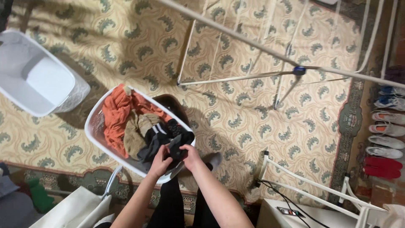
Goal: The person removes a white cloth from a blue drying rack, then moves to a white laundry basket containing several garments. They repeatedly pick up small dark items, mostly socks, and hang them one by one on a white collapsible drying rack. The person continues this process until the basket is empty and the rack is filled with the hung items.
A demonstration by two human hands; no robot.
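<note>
A white laundry basket (93,126) stands on the patterned carpet, filled with an orange cloth (117,114), a tan garment (137,131) and dark clothes. Both my hands are at its near rim. My left hand (160,162) and my right hand (190,155) together grip a black garment (177,143) lying at the basket's near right side. My dark-trousered legs show below the basket.
An empty white basket (40,78) stands at the far left. A white drying rack (270,55) spreads across the top right. Several shoes (386,126) line the right edge. A white bag (76,209) lies bottom left, a white frame and cable (295,198) bottom right.
</note>
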